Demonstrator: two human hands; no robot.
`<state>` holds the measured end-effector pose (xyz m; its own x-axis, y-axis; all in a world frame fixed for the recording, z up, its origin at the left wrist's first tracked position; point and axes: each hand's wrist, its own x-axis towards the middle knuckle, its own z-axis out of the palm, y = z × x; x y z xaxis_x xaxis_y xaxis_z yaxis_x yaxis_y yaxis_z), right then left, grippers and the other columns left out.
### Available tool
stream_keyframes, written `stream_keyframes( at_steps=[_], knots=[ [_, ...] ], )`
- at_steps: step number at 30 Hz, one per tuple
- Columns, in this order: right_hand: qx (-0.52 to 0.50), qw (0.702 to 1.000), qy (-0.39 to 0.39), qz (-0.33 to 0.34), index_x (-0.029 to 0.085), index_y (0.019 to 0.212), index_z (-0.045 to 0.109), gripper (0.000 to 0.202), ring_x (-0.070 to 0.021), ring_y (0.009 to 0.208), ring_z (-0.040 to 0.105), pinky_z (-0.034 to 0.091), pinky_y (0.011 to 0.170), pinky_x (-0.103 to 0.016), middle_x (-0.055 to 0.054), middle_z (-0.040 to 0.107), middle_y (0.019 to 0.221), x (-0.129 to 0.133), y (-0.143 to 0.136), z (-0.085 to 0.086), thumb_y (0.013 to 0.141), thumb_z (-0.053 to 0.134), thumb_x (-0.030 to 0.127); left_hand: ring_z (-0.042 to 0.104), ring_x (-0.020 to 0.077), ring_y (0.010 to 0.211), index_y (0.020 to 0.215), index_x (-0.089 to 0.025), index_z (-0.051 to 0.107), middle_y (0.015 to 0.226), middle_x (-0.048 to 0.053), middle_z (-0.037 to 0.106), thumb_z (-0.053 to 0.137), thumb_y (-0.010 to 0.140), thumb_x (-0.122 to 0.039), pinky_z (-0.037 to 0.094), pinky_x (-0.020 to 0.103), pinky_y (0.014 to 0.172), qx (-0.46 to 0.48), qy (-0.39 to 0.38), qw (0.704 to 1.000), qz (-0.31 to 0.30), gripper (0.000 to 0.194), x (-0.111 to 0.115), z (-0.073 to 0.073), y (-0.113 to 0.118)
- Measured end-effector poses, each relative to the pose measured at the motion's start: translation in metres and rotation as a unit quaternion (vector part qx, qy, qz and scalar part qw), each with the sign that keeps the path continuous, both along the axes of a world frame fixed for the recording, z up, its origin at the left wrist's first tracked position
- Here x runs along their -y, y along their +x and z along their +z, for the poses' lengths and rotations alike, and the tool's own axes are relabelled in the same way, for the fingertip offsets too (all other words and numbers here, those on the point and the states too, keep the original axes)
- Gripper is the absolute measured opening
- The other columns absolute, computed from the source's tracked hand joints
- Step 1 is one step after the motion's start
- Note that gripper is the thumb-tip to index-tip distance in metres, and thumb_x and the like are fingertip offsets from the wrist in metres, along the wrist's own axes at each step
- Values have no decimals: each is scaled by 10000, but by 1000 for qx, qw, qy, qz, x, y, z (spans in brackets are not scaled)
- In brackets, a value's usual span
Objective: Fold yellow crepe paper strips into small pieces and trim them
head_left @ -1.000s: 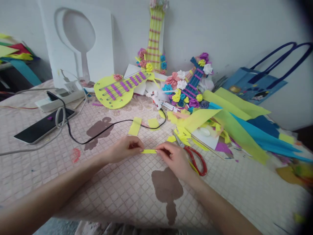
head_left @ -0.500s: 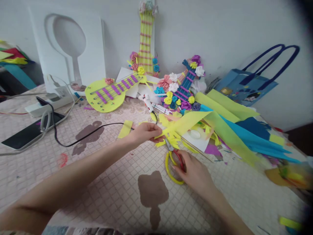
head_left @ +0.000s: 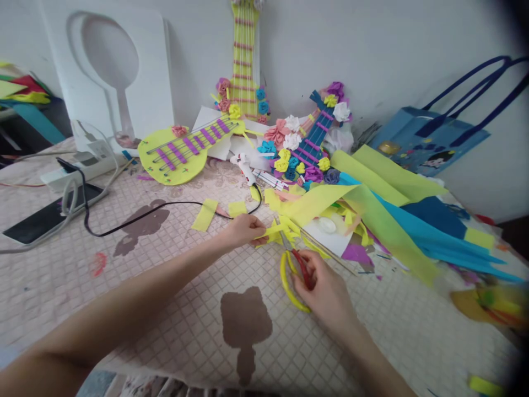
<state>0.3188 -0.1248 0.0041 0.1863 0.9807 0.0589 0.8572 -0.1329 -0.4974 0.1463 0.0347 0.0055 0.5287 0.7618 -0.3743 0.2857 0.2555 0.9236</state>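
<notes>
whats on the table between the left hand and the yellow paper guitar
In the head view, between the left hand and the yellow paper guitar lie a black cable and two loose yellow paper strips.

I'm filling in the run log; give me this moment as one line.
left hand: pinching yellow paper strip | right hand: gripping scissors, blades at strip | surface: quilted table cover

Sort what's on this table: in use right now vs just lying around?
In use: left hand pinching yellow paper; right hand in scissors.

Lying about: paper guitar, glue gun, phone, blue bag, loose yellow strip.
</notes>
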Motion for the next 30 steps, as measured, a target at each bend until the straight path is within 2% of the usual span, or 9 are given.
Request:
stream_keyframes(
  at_steps=[3,5,12,17,22,24,26,28,30],
  knots=[
    [-57,997,34,-46,218,1153,502,378,-182,627,622,486,593,-316,-27,647,825,7,9,-1,803,580,334,638,99,544,679,-102,585,624,43,694,594,772,-76,498,181,520,-4,16,1000,-7,97,-1,-2,1],
    [-59,995,55,-65,213,1173,496,399,-178,643,624,494,611,-320,-37,647,861,12,13,-3,806,581,345,621,93,532,670,-99,595,616,38,685,596,759,-73,476,172,500,-7,32,999,-18,93,-2,-4,1],
    [74,993,77,-59,211,1190,507,425,-238,750,633,491,665,-375,-72,657,913,13,18,-10,790,587,332,584,74,508,672,-107,584,592,15,657,570,773,-83,445,155,478,-19,72,997,-36,105,-3,-9,0],
    [108,988,94,-58,222,1202,506,433,-233,745,639,491,670,-362,-64,664,925,7,21,-12,794,590,339,583,76,483,674,-120,570,558,3,647,568,768,-68,450,156,476,-38,93,995,-24,107,-1,-10,2],
    [179,979,63,-74,227,1207,505,412,-264,796,645,466,616,-350,-67,664,971,5,36,-14,823,572,357,588,92,471,677,-135,574,530,-4,640,602,743,-79,440,162,463,-61,132,989,-23,91,0,-12,3],
    [213,975,30,-57,230,1207,508,383,-268,759,640,446,566,-345,-71,652,984,6,42,-12,854,540,376,581,95,461,672,-139,576,522,-6,635,607,736,-87,430,165,455,-67,151,986,-26,88,0,-14,3],
    [233,972,31,-26,223,1198,517,383,-274,768,629,440,550,-347,-85,631,1000,6,44,-5,869,531,420,582,98,458,670,-139,580,524,-4,636,604,735,-94,425,168,451,-70,168,983,-31,82,-1,-15,3],
    [239,967,83,-14,204,1159,538,366,-281,826,610,462,608,-369,-103,612,1011,0,40,5,873,540,432,593,102,470,675,-137,586,534,2,642,599,736,-98,423,168,454,-70,182,980,-35,74,-1,-16,2],
    [210,965,149,38,186,1131,550,294,-267,890,584,477,730,-388,-99,609,985,-14,30,16,900,523,366,600,106,477,686,-135,593,545,8,648,595,738,-104,422,168,455,-70,195,978,-37,61,-1,-18,2]
  ],
)
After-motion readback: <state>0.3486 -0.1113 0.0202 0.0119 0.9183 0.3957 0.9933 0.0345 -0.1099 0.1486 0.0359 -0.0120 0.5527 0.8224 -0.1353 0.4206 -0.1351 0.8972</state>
